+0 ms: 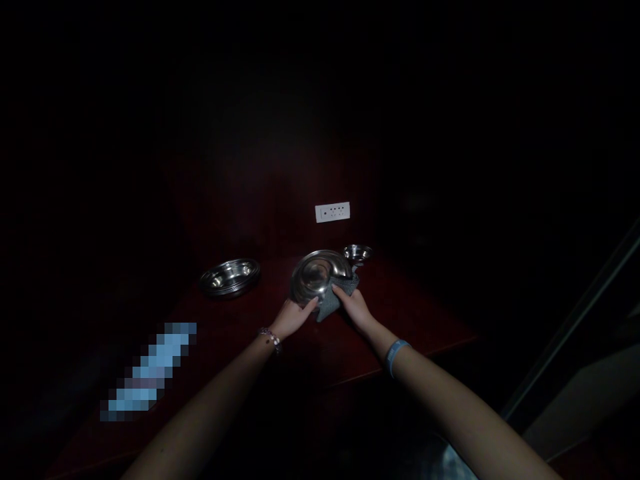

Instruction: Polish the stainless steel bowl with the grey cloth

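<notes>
Both my hands are on a round, shiny steel plate (314, 272), tilted up above the table. My left hand (294, 316) grips its near left rim, thumb on the face and fingers hidden underneath. A grey cloth (329, 305) lies over the plate's near right rim. My right hand (354, 307) pinches cloth and rim together, its thumb on top of the cloth. Farther left rests a stack of similar steel plates (230, 277). Behind the held plate, to the right, sits a small steel bowl (358, 253).
The dark red table (273, 280) has its front edge just below my hands. A white socket panel (333, 212) is on the back wall. A blurred-out bluish, screen-like patch (150, 373) lies at the left. Much of the room is too dark to make out.
</notes>
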The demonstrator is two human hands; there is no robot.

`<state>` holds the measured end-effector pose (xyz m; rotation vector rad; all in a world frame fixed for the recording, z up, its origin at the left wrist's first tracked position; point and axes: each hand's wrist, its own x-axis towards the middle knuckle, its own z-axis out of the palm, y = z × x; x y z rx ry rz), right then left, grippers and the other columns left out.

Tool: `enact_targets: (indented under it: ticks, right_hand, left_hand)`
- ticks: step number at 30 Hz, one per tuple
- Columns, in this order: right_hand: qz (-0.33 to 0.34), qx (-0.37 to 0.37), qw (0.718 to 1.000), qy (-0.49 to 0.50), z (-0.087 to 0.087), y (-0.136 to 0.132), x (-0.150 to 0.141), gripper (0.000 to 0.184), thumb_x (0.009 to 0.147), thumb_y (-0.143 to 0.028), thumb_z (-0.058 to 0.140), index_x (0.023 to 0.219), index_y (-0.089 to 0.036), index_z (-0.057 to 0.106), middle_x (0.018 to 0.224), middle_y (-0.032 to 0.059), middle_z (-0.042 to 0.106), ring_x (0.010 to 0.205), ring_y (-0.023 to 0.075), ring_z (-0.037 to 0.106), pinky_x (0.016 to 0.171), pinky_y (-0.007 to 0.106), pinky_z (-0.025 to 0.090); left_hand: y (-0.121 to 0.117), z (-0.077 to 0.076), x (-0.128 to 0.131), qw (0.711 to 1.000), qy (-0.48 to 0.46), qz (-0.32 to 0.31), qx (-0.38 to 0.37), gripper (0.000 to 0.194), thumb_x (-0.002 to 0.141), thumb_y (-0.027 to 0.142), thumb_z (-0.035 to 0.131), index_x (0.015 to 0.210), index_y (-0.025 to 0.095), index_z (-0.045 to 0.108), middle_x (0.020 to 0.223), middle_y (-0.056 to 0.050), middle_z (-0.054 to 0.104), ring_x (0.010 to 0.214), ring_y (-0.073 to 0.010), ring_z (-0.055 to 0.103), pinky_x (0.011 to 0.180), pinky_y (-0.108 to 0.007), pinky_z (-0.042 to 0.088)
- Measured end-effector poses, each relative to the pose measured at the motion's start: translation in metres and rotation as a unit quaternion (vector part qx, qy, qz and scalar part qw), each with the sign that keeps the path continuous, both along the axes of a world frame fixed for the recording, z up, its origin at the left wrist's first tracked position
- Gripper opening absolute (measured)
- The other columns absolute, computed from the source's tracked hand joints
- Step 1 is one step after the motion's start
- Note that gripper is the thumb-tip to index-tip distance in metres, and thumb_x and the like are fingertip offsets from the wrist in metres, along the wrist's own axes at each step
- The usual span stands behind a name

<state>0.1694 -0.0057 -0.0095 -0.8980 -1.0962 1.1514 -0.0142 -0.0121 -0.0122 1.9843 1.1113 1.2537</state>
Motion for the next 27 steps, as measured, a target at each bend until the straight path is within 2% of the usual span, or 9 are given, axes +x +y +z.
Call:
enact_targets:
  ticks: [3,8,10,16,19,21,23,27]
  right_hand:
    - [-0.001,0.01,1.0,-0.012,-0.001,0.001,0.0,0.04,0.066,-0.047,0.074,0.089,-0.014,0.072,0.098,0.0088,0.075,0.094,0.0248,0.068,0.091,0.037,0.05]
    - [-0.01,0.013,1.0,-0.019,-0.002,0.001,0.001,0.042,0.066,-0.05,0.073,0.089,-0.014,0.071,0.098,0.0096,0.075,0.094,0.025,0.068,0.088,0.036,0.05]
    - [-0.013,0.014,1.0,-0.024,-0.002,0.001,0.001,0.042,0.067,-0.05,0.073,0.088,-0.014,0.071,0.098,0.0099,0.075,0.093,0.0248,0.068,0.088,0.036,0.05]
    - [-0.018,0.006,0.999,-0.026,-0.001,0.002,0.001,0.04,0.067,-0.048,0.072,0.086,-0.014,0.071,0.096,0.0096,0.075,0.089,0.0239,0.068,0.087,0.035,0.05]
    - [-0.016,0.01,1.0,-0.02,-0.001,0.001,0.0,0.04,0.066,-0.048,0.073,0.088,-0.014,0.071,0.096,0.0093,0.075,0.089,0.0235,0.068,0.087,0.035,0.05]
    - [-0.013,0.014,1.0,-0.022,-0.001,0.001,0.0,0.04,0.066,-0.048,0.073,0.088,-0.014,0.071,0.096,0.0087,0.075,0.091,0.0234,0.068,0.087,0.035,0.05]
    - [-0.008,0.012,1.0,-0.028,-0.001,0.0,0.0,0.04,0.066,-0.049,0.074,0.087,-0.015,0.072,0.096,0.0085,0.075,0.091,0.0237,0.068,0.088,0.035,0.05]
    - [-0.011,0.005,0.999,-0.035,-0.002,0.001,0.001,0.04,0.067,-0.05,0.073,0.085,-0.014,0.072,0.095,0.0095,0.075,0.09,0.0247,0.068,0.088,0.037,0.05]
  left_hand:
    - [0.0,0.0,0.0,0.999,-0.016,0.028,-0.009,0.034,0.085,0.033,0.055,0.113,0.017,0.067,0.12,-0.01,0.069,0.121,-0.024,0.059,0.112,-0.043,0.038]
    - [0.001,0.007,0.002,0.996,-0.073,0.049,0.003,0.031,0.08,0.026,0.06,0.108,0.013,0.066,0.116,-0.012,0.07,0.108,-0.0229,0.064,0.103,-0.04,0.045]
    - [0.003,0.009,0.001,0.994,-0.077,0.078,0.016,0.03,0.079,0.026,0.062,0.105,0.012,0.066,0.111,-0.013,0.07,0.102,-0.0227,0.065,0.098,-0.039,0.048]
    - [0.002,0.016,-0.007,0.985,0.001,0.153,0.08,0.017,0.082,0.028,0.058,0.088,0.014,0.066,0.089,-0.008,0.067,0.085,-0.0201,0.063,0.082,-0.033,0.05]
    - [-0.004,0.023,-0.009,0.973,0.04,0.195,0.115,0.018,0.086,0.03,0.053,0.084,0.016,0.065,0.076,-0.004,0.062,0.073,-0.0177,0.058,0.073,-0.03,0.048]
    - [-0.007,0.028,-0.009,0.963,0.046,0.221,0.145,0.021,0.088,0.031,0.051,0.09,0.017,0.067,0.078,-0.004,0.064,0.074,-0.0181,0.058,0.074,-0.03,0.047]
    - [-0.01,0.033,-0.009,0.956,0.035,0.233,0.177,0.025,0.09,0.033,0.05,0.099,0.018,0.068,0.089,-0.007,0.068,0.082,-0.0196,0.06,0.079,-0.031,0.047]
    - [-0.012,0.037,-0.009,0.956,0.016,0.216,0.197,0.03,0.093,0.036,0.046,0.104,0.019,0.068,0.104,-0.009,0.07,0.096,-0.0217,0.061,0.09,-0.034,0.046]
